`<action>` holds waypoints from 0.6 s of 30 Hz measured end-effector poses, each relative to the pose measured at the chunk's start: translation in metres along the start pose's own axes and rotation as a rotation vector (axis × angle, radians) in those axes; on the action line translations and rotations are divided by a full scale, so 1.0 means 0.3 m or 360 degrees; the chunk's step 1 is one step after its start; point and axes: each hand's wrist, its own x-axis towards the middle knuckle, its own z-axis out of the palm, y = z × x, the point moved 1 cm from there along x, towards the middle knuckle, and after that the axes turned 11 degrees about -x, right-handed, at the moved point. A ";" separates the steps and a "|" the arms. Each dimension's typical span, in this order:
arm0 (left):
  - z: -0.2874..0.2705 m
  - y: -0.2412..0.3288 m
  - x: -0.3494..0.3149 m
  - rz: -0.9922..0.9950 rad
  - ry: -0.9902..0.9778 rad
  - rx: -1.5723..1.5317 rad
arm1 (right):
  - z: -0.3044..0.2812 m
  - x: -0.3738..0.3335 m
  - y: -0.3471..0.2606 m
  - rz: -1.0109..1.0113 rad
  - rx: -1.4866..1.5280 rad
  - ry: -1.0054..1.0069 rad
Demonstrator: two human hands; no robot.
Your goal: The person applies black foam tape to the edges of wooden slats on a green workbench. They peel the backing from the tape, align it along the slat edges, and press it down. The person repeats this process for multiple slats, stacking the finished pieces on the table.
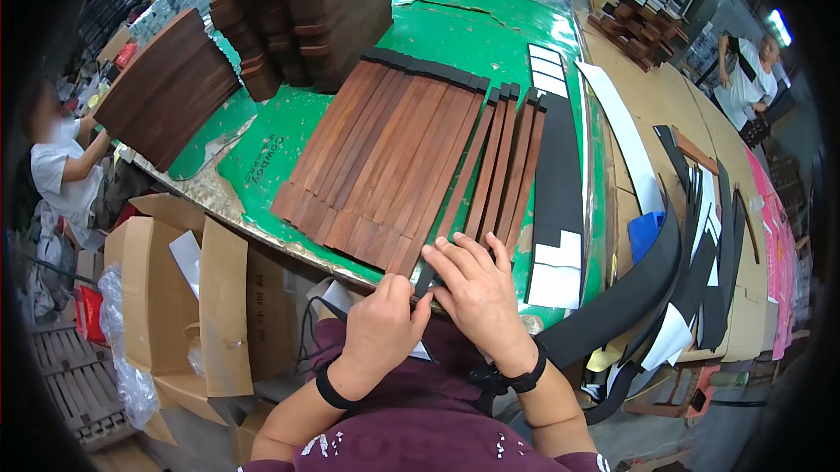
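Note:
A row of reddish-brown wooden slats lies side by side on the green table, their far ends capped with black foam. To its right, several separate slats stand a little apart, with black foam at their far ends too. At the near edge, my left hand is closed in a pinch at a short black foam strip, at the near end of a slat. Beside it, my right hand rests with fingers spread over the near slat ends, its thumb by the strip.
A long black foam sheet with white backing lies right of the slats. More black strips hang over cardboard at right. Dark wooden panels are stacked at the far left. An open cardboard box stands below the table; people are around.

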 end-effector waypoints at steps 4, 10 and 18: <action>0.004 0.002 0.020 0.0037 0.0096 -0.0039 | 0.002 -0.002 0.003 0.0032 0.0020 -0.0008; -0.007 0.007 0.058 0.0023 0.0064 0.0066 | 0.002 0.002 -0.001 0.0037 0.0036 0.0017; -0.020 0.017 0.071 -0.0030 0.0112 -0.0002 | 0.008 -0.002 0.000 0.0034 0.0027 0.0018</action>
